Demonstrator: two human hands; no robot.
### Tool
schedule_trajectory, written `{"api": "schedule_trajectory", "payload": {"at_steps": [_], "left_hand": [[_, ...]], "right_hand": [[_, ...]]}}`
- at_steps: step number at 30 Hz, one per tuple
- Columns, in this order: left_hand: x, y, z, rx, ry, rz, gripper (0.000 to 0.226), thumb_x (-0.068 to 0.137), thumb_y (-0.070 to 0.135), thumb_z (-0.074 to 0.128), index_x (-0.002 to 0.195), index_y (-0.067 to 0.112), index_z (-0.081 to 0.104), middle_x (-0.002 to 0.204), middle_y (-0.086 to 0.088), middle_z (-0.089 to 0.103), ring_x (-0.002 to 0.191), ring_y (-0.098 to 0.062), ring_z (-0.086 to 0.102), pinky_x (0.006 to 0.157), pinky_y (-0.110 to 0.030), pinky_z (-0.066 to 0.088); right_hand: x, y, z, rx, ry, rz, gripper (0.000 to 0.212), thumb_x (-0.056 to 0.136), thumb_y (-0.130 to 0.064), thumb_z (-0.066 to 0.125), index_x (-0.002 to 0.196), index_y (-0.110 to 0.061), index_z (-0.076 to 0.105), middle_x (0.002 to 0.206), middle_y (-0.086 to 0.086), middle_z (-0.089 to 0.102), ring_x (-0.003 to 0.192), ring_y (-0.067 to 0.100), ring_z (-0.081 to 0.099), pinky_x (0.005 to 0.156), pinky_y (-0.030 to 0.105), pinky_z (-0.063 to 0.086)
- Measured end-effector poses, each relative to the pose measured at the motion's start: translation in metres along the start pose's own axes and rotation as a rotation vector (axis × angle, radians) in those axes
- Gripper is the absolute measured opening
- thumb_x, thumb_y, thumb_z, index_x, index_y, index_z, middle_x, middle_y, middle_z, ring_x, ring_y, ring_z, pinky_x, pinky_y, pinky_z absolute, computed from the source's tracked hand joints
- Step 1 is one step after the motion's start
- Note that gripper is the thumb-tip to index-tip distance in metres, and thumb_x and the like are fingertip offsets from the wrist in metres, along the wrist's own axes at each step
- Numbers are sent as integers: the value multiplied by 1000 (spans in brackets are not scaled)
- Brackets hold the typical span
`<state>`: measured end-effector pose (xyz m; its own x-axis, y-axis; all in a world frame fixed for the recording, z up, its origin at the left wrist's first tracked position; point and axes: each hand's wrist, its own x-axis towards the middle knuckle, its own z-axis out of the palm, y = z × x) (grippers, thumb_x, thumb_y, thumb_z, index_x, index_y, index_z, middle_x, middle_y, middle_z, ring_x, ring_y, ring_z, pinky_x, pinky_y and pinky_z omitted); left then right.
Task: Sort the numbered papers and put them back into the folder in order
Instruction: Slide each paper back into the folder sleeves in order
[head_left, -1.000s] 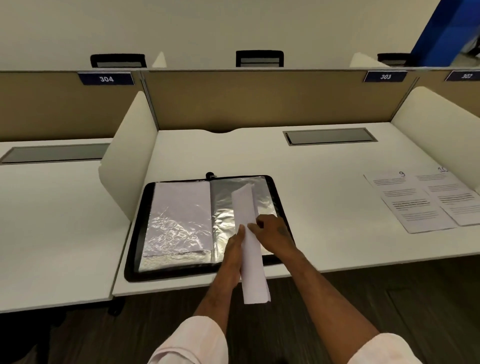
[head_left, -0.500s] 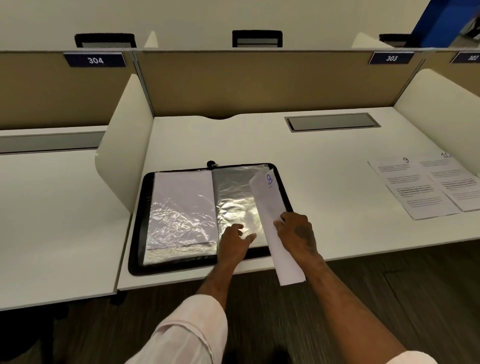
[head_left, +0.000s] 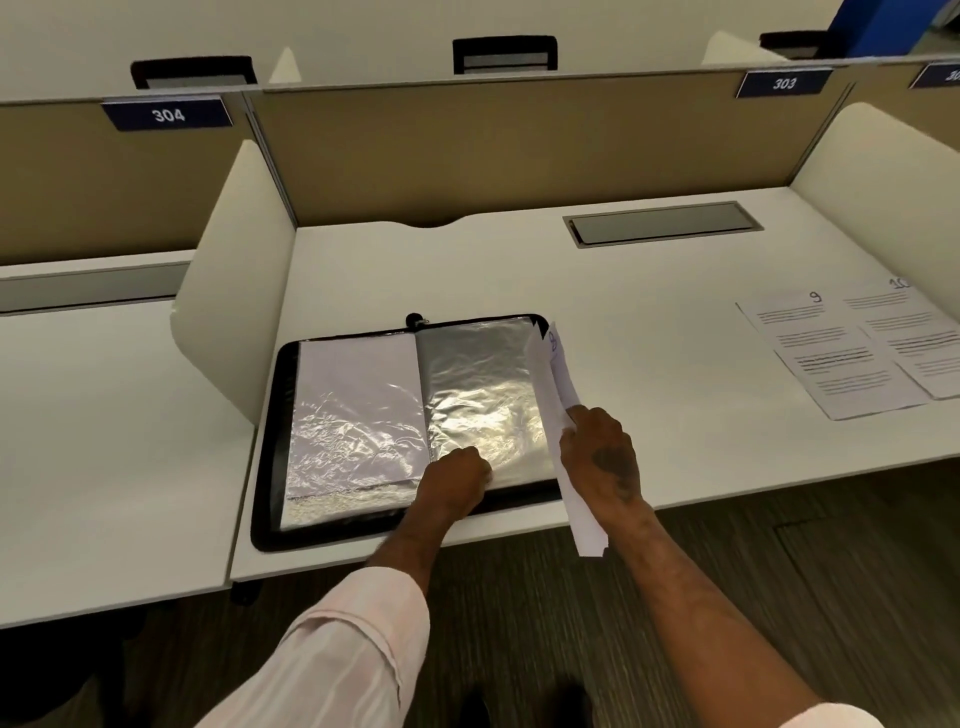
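Observation:
A black zip folder (head_left: 267, 447) lies open on the white desk, its clear plastic sleeves showing. The left sleeve (head_left: 358, 410) holds a white sheet; the right sleeve (head_left: 478, 389) looks dark behind its glare. My left hand (head_left: 454, 480) pinches the lower edge of the right sleeve. My right hand (head_left: 602, 452) grips a bent white paper (head_left: 553, 374) marked 8 at the folder's right edge, its lower end hanging past the desk front. Papers numbered 9 (head_left: 826, 353) and 10 (head_left: 919, 338) lie flat at the far right.
White side dividers (head_left: 234, 291) flank the desk and a tan back panel (head_left: 519, 156) closes it off. A grey cable hatch (head_left: 662, 223) sits in the back right of the desktop. Dark floor lies below the desk's front edge.
My right hand has carried the paper marked 8 from over the right sleeve to the folder's right edge. My left hand left the paper and took hold of the sleeve's lower edge.

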<state>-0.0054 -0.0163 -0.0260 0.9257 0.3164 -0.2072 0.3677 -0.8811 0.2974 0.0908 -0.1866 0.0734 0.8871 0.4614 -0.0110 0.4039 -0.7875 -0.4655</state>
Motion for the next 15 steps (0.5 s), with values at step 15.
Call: {"api": "schedule_trajectory", "payload": {"at_steps": [15], "left_hand": [[21,-20,1,-501,18,-264,10,85,25,72,90,17,76,96,-1,73,94,-18,65,84,-29,49]], "right_hand": [[-14,9,-12,34,11,32,40,95,-21,45,135,-18,49,115,5,57,99,24,59,85,33,49]]}}
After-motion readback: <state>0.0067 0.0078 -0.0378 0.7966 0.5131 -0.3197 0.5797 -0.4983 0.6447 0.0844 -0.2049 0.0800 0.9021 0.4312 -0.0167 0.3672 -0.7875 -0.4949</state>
